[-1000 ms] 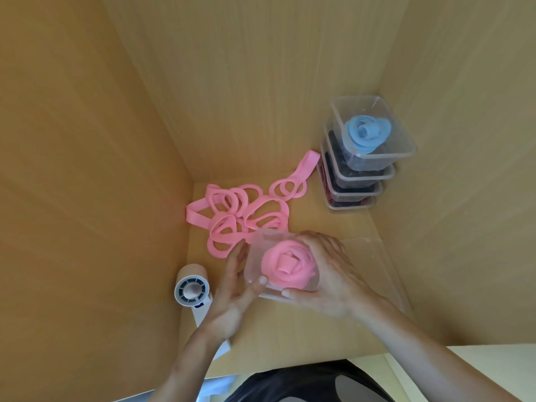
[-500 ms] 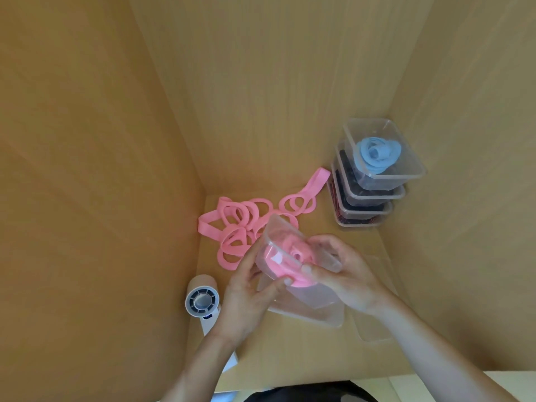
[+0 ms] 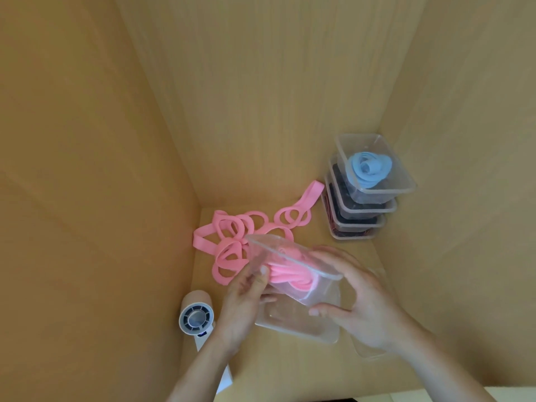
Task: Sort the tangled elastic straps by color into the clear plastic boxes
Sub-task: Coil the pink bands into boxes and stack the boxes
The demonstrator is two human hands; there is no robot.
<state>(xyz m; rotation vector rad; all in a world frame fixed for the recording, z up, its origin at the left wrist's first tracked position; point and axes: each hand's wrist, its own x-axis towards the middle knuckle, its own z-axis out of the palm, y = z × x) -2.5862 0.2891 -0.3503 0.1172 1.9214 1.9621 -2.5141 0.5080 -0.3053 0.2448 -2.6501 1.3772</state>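
Note:
Both hands hold a clear plastic box (image 3: 316,288) above the wooden floor, tilted so its opening faces away to the upper left. Coiled pink straps (image 3: 290,276) sit inside it. My left hand (image 3: 246,297) grips its left end and my right hand (image 3: 359,303) grips its right side. Behind the box, a tangle of pink straps (image 3: 243,230) lies on the floor by the back left corner. At the back right stands a stack of clear boxes (image 3: 362,210); the top one holds a blue strap (image 3: 368,168), the lower ones dark straps.
Another clear box (image 3: 298,323) lies on the floor under the held one, and a clear lid (image 3: 368,352) lies to its right. A small white handheld fan (image 3: 197,317) rests at the front left. Wooden walls (image 3: 87,198) enclose the space on three sides.
The box with pink straps was lifted off the clear box under it and tipped onto its side between both hands. The camera view shifted slightly.

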